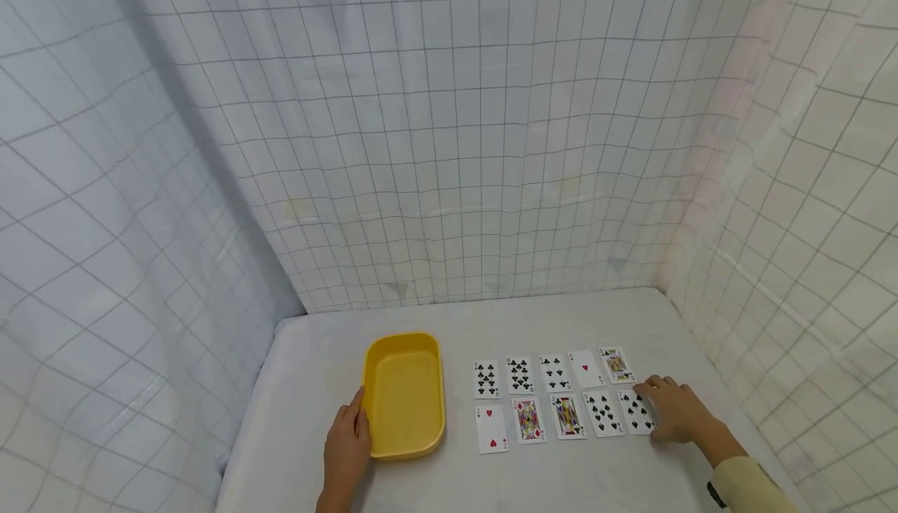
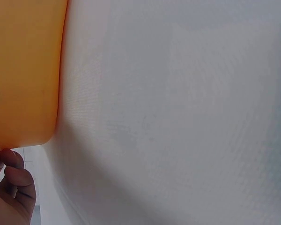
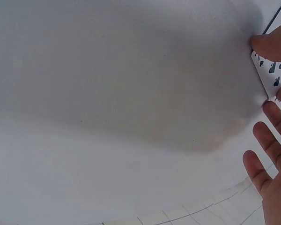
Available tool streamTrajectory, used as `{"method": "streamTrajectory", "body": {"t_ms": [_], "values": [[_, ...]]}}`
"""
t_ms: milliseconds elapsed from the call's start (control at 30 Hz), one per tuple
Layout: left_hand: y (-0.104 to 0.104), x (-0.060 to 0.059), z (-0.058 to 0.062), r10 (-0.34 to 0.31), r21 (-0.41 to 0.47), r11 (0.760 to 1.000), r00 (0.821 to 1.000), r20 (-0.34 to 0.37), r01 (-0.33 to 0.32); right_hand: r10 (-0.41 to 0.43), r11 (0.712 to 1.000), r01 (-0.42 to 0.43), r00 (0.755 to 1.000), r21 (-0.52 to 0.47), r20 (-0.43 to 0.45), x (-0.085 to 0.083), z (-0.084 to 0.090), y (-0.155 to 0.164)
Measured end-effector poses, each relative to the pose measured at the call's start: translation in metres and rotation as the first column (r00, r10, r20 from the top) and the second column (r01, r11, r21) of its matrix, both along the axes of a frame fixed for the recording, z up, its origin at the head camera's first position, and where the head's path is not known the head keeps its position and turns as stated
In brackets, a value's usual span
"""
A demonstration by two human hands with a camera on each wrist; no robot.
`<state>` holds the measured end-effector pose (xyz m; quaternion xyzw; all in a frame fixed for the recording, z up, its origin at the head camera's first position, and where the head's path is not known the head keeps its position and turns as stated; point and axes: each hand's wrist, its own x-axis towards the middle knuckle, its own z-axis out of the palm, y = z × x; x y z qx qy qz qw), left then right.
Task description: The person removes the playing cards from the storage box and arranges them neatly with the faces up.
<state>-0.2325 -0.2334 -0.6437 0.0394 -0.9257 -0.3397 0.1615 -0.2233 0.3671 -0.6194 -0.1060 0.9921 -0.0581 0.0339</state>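
A shallow yellow plastic tray (image 1: 443, 388) with rounded corners sits on the white table, left of the playing cards. My left hand (image 1: 347, 444) grips its left rim; in the left wrist view the bent fingers (image 2: 19, 177) meet the tray wall (image 2: 23, 93). Face-up playing cards lie in two rows. At the right end of the near row is a spade card (image 1: 635, 413), its right part covered by my right hand (image 1: 675, 410). Thumb and index finger pinch this card's edges (image 3: 270, 70) in the right wrist view, while the other fingers (image 3: 269, 145) spread away from it.
The far row has clubs, an ace of hearts (image 1: 585, 369) and a king (image 1: 617, 365). Nearer lie a two of hearts (image 1: 492, 429), face cards (image 1: 528, 419) and another spade (image 1: 603, 413). Gridded white curtains (image 1: 477, 146) enclose the table (image 1: 561, 478) at the back and sides.
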Motion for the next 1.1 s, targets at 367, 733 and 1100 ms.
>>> {"method": "streamTrajectory", "body": {"t_ms": [367,733,1100], "values": [[-0.002,0.000,0.000,-0.022,-0.008,1.000,0.995,0.098,0.023,-0.022,1.000,0.022,1.000,-0.014,0.008,0.009,-0.011,-0.001],[-0.006,-0.002,0.005,-0.034,-0.050,0.998,0.986,0.164,0.043,-0.069,0.995,0.067,0.997,-0.074,-0.031,0.011,-0.013,-0.002],[-0.032,-0.004,0.013,-0.074,-0.185,0.977,0.984,0.163,0.104,-0.146,0.968,0.101,0.971,-0.230,-0.191,0.030,-0.003,-0.038]]}}
